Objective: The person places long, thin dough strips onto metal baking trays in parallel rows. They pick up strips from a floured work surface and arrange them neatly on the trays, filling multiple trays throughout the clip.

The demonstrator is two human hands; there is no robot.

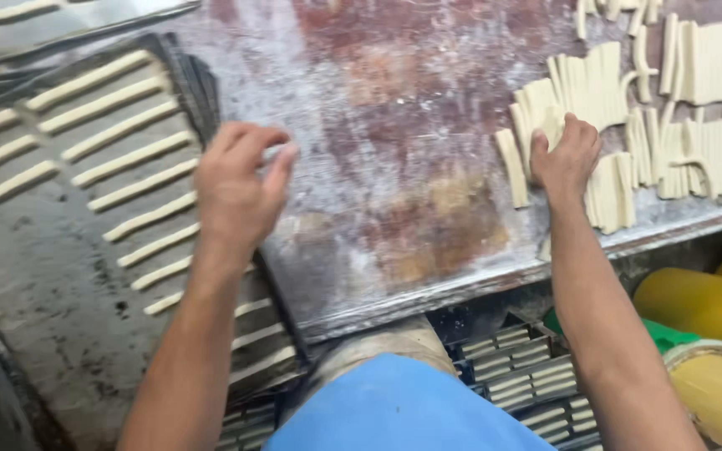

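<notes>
Two hands at work: the right hand point(567, 159) closes its grip on cut dough strips point(603, 92) at the floured tabletop's point(378, 125) right, while the left hand point(240, 184), fingers loosely curled and holding nothing, hovers over the strip-lined tray point(60, 276) at left.

The left hand point(240, 188) hovers with fingers loosely curled over the edge of a dark baking tray point(52, 276), where pale dough sticks point(119, 129) lie in parallel rows. The right hand point(566, 159) presses down on a pile of cut dough strips point(595, 83) spread across the floured worktop point(394, 125). Below the worktop edge, yellow containers point(695, 305) sit near stacked trays point(528, 376) holding more sticks.
</notes>
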